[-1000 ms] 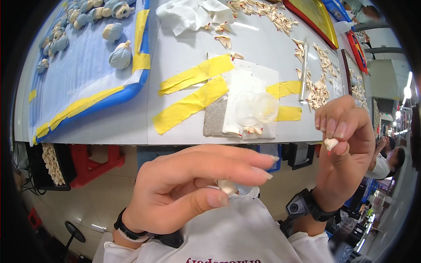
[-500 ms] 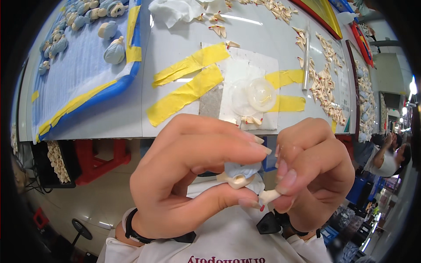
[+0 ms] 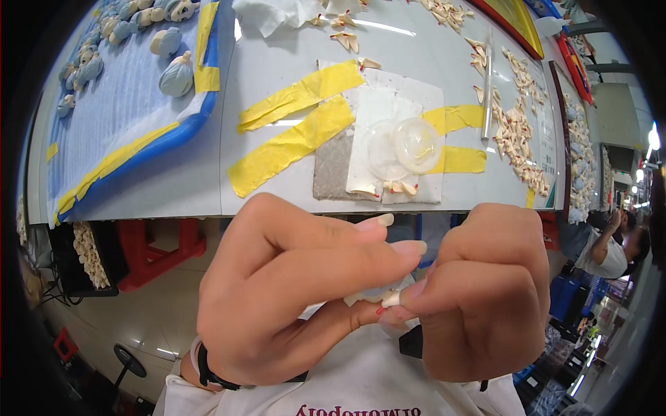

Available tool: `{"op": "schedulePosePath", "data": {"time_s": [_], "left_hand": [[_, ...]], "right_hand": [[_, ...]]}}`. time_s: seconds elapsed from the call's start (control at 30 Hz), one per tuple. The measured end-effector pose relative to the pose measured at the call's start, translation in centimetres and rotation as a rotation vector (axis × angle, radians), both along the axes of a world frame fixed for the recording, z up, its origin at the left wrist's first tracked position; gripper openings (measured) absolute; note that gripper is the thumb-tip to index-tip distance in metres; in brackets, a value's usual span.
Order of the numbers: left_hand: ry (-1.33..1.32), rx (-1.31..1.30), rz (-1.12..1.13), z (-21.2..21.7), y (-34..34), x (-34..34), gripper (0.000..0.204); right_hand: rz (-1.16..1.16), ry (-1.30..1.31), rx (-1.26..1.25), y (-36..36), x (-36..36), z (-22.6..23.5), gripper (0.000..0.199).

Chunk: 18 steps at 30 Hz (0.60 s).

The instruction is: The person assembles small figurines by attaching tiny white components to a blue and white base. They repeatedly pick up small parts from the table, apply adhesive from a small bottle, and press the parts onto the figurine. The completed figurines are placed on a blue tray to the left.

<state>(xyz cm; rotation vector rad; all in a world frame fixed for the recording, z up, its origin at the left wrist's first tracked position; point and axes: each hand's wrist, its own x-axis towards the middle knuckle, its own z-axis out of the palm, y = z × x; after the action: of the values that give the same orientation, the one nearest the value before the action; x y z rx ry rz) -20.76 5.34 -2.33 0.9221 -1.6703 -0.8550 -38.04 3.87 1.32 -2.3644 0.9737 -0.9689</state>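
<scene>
My left hand [image 3: 277,291] is closed around a small cream-and-blue doll part [image 3: 362,299], which its fingers mostly hide. My right hand [image 3: 485,284] pinches a little cream doll piece with a red tip [image 3: 390,299] between thumb and fingers. That piece lies right against the doll part, by my left thumb; I cannot tell whether it sits inside it. Just beyond my hands, on the table edge, a clear round dish [image 3: 418,147] rests on a white board [image 3: 433,90] with a few similar red-tipped pieces [image 3: 401,188].
Yellow tape strips [image 3: 298,145] hold the board down. At left, a blue-rimmed padded tray [image 3: 118,132] carries several blue-capped doll heads [image 3: 177,76]. Many red-tipped pieces [image 3: 517,142] lie at right beside a clear rod [image 3: 488,90]. A red stool [image 3: 156,256] stands below. Another person [image 3: 614,243] sits far right.
My right hand has moved left and brought the red-tipped piece against the doll part. My left fingers have shifted over the doll part, hiding more of it.
</scene>
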Motion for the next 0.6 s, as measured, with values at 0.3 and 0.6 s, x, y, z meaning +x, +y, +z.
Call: {"op": "schedulePosePath", "data": {"time_s": [0.3, 0.6], "left_hand": [[-0.085, -0.078, 0.180, 0.5, 0.5, -0.7, 0.037], [-0.034, -0.073, 0.108, 0.7, -1.3, 1.5, 0.046]], "right_hand": [[-0.216, 0.005, -0.126, 0.5, 1.8, -0.8, 0.024], [-0.123, 0.252, 0.026, -5.7, -2.4, 5.3, 0.013]]}}
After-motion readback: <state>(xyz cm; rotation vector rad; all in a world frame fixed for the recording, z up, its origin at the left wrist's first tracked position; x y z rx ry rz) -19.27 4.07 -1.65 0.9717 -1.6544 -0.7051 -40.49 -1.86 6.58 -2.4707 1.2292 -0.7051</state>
